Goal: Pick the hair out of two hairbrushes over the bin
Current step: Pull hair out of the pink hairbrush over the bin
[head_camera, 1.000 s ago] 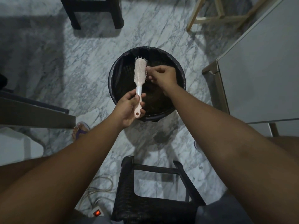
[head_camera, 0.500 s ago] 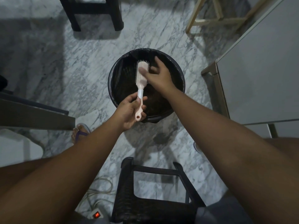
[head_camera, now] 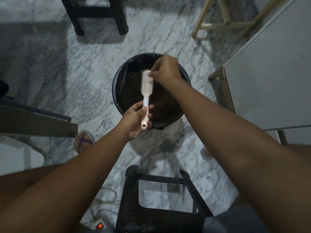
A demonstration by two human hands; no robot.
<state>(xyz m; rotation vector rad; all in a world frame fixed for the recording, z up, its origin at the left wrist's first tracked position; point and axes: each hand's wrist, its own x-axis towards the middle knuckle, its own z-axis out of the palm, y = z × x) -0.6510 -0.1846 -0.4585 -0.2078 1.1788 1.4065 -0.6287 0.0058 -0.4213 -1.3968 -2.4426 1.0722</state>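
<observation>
Hairbrush: pink, white collar, pointing to 12 o'clock.
Left hand: fingers grip the handle.
Right hand: fingers pinch the bristles; hair too fine to make out.

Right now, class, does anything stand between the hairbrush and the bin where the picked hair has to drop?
Nothing visible does. The left hand holds the hairbrush by its handle over the bin, whose mouth is open, and the right hand pinches at the bristles near the tip, also above the opening.
</observation>
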